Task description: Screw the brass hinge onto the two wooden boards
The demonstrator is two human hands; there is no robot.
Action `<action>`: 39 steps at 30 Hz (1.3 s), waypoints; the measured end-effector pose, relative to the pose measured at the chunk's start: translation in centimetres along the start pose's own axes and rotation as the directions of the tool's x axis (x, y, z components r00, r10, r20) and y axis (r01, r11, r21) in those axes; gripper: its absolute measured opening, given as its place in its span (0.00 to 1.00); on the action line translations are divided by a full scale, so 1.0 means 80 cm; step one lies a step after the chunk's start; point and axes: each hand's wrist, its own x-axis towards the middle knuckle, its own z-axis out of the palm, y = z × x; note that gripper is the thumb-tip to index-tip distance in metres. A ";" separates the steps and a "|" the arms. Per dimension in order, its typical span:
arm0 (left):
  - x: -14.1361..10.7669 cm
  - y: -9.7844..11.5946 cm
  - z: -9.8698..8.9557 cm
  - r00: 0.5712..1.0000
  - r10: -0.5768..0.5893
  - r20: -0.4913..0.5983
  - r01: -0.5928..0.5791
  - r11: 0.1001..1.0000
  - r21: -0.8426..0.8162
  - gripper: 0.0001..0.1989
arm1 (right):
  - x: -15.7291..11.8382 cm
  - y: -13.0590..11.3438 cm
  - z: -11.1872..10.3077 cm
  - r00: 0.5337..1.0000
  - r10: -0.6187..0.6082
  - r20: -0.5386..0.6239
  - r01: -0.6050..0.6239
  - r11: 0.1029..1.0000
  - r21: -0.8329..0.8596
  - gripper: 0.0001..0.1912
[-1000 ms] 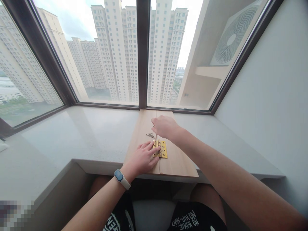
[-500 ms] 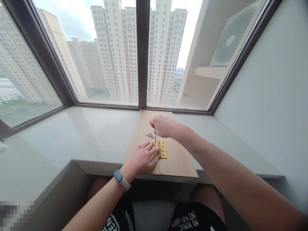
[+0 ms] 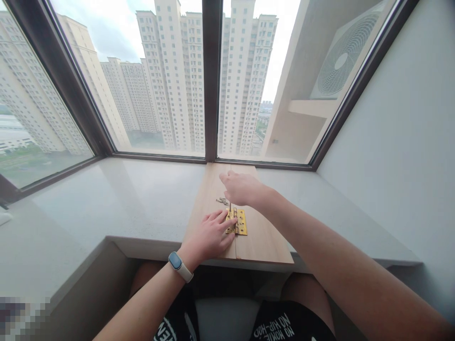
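Observation:
A brass-coloured hinge point(image 3: 242, 222) lies flat across the seam between two pale wooden boards point(image 3: 263, 244). My left hand point(image 3: 212, 233) rests on the left board with its fingers spread, the fingertips on the hinge's left leaf and knuckle. Above the hinge's far left corner, my right hand point(image 3: 241, 188) is closed round a screwdriver point(image 3: 230, 206). Only the thin shaft shows, upright, its tip at the hinge's upper left; the handle is hidden in the fist. Several loose screws point(image 3: 222, 201) lie on the left board just beyond the hinge.
The boards sit on a white windowsill point(image 3: 149, 199) and overhang its front edge above my knees. A dark window frame point(image 3: 210, 94) rises directly behind them. At the right stands a plain wall point(image 3: 398, 142).
My right hand has shifted slightly and turned at the wrist around the screwdriver, covering more of its shaft. My left hand and the hinge stay in place.

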 end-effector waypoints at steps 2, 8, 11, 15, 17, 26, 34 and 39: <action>0.000 0.000 0.000 1.000 0.002 -0.006 -0.002 1.000 -0.007 0.24 | 0.001 0.002 0.001 0.998 -0.043 0.040 0.040 0.997 0.067 0.19; 0.001 0.000 0.000 1.000 0.005 -0.009 -0.006 1.000 -0.017 0.24 | 0.002 -0.003 0.001 0.993 -0.113 0.011 0.113 0.993 0.047 0.10; 0.001 -0.001 0.000 1.000 0.002 -0.008 -0.003 1.000 -0.015 0.24 | 0.002 -0.003 0.001 0.989 -0.145 -0.022 0.145 0.989 0.010 0.08; 0.001 0.000 0.001 1.000 0.005 -0.008 -0.005 1.000 -0.014 0.24 | 0.001 -0.004 0.000 0.993 -0.115 -0.018 0.114 0.993 -0.036 0.08; 0.001 0.000 0.001 1.000 0.006 -0.006 -0.006 1.000 -0.012 0.24 | 0.001 -0.006 0.000 0.996 -0.086 -0.034 0.083 0.994 -0.065 0.10; 0.001 0.001 -0.001 1.000 0.011 -0.012 -0.012 1.000 -0.007 0.24 | -0.001 -0.005 0.000 0.997 -0.010 -0.071 0.006 0.999 -0.053 0.15; -0.001 -0.001 -0.002 1.000 0.011 -0.014 -0.011 1.000 -0.020 0.24 | -0.002 -0.004 -0.008 0.993 -0.073 0.089 0.066 0.995 0.079 0.15; -0.001 -0.001 -0.002 1.000 0.013 -0.015 -0.013 1.000 -0.015 0.24 | 0.000 0.000 -0.008 0.991 -0.107 0.078 0.107 0.994 0.005 0.12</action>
